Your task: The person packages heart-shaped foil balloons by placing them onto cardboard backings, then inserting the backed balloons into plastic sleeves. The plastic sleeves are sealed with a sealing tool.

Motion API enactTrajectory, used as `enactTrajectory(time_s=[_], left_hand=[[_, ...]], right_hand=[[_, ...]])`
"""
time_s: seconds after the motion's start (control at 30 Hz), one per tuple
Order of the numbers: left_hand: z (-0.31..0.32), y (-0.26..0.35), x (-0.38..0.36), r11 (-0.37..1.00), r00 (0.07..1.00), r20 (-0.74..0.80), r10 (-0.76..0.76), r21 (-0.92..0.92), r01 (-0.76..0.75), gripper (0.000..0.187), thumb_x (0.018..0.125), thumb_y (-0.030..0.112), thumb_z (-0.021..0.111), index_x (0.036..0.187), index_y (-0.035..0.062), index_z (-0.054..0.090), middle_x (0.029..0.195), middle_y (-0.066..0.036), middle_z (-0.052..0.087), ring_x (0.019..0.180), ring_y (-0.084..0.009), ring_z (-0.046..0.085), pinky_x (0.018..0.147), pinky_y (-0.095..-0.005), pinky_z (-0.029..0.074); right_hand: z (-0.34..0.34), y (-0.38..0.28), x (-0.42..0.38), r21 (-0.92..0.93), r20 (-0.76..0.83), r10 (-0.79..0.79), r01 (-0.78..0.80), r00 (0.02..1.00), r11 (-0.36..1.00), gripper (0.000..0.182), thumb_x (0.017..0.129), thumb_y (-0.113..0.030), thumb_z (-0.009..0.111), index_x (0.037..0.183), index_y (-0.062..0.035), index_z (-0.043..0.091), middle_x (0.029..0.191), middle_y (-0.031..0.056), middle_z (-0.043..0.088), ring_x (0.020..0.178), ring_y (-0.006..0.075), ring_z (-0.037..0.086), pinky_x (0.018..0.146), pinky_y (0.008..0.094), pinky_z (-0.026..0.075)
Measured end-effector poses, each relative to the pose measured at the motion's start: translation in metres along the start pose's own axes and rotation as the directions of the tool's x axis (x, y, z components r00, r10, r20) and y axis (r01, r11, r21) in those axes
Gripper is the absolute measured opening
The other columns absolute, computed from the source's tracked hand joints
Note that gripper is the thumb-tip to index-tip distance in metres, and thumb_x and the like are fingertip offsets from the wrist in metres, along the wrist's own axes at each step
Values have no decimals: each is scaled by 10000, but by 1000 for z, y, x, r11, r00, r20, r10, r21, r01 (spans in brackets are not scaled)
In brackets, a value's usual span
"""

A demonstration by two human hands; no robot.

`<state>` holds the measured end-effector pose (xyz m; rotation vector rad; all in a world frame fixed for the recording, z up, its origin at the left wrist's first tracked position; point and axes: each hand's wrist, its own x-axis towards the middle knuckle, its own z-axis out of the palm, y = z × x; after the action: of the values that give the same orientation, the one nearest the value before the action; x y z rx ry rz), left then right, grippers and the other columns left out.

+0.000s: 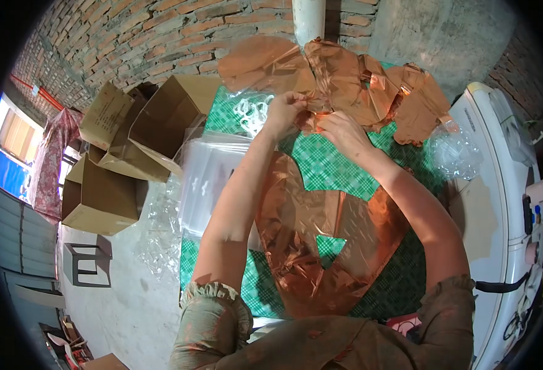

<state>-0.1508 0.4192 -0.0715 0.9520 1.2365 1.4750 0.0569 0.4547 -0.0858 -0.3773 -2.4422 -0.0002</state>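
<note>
Both hands are at the far part of the table, at the near edge of a crumpled copper-coloured foil balloon (345, 86). My left hand (287, 113) pinches its edge with bent fingers. Close beside it, my right hand (344, 134) has its fingers closed on the same foil edge; the fingertips are partly hidden. A second copper foil balloon (302, 246), flat and letter-like with a triangular gap, lies nearer my body under my forearms. White curled strips (252, 114) lie left of my left hand.
The table has a green plaid cloth (333, 163). Clear plastic bags (207, 185) are stacked at its left edge. Open cardboard boxes (108, 197) stand on the left. Crumpled clear plastic (456, 151) and a white appliance (493, 185) are on the right. A brick wall (160, 43) rises behind.
</note>
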Motion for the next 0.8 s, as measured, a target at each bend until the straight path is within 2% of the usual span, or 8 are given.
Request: enactTrajectory(time_s=[0.03,0.13,0.23,0.33,0.43,0.53,0.63,0.8], left_hand=[[0,0,1,1000,1000,-2,-22,-2,22,49,975,63,666,978,15,659,839,-62,688,659,-136,644,549,-276,529],[3,-2,3,978,995,-58,-80,-200,67,116,1013,94,602,1047,-17,606,869,-122,679,688,-201,676,587,-319,576],[-6,0,3,989,994,-2,-106,-101,105,143,1001,157,650,968,18,662,876,-74,709,688,-155,675,582,-285,554],[-5,-3,3,984,997,-12,-73,-166,70,169,1012,186,636,967,25,662,863,-70,708,684,-157,675,600,-295,564],[-6,-3,5,984,997,1,-79,-158,78,156,1008,186,643,965,38,667,852,-65,709,687,-150,667,601,-293,560],[-8,-2,3,988,995,15,-103,-114,104,146,1005,189,649,977,47,669,820,-51,695,651,-140,644,584,-288,552],[-11,-3,6,992,993,53,-103,-68,107,140,1002,193,655,994,54,668,794,-35,676,627,-126,622,560,-277,539],[-12,-4,6,995,993,76,-89,-48,93,131,999,189,658,990,58,662,782,-26,663,603,-109,597,535,-261,520]], right_hand=[[0,2,1,18,29,-9,9,1000,1000,99,869,-103,679,942,-70,620,914,77,620,967,286,608,786,409,533],[9,7,0,-76,81,-43,49,996,996,77,873,-81,659,893,-56,589,918,85,620,970,289,619,756,418,540],[11,5,1,-115,-15,-57,55,998,992,106,880,-81,655,859,-43,559,880,107,629,915,313,628,754,430,541],[12,1,10,-45,-5,170,-170,985,984,122,873,-92,678,876,-37,569,840,130,639,877,332,640,747,447,540],[10,3,16,110,-30,294,-289,955,951,154,863,-127,718,869,-29,599,816,151,665,820,342,654,715,442,527],[5,7,19,352,80,448,-445,891,823,156,852,-140,746,859,-29,637,791,143,675,726,305,654,660,418,498],[6,9,20,462,190,543,-563,818,686,174,866,-167,752,863,-22,656,741,120,666,640,235,612,626,385,472],[5,19,26,425,265,586,-638,766,642,221,901,-232,727,896,-20,666,724,86,639,650,175,574,633,360,471]])
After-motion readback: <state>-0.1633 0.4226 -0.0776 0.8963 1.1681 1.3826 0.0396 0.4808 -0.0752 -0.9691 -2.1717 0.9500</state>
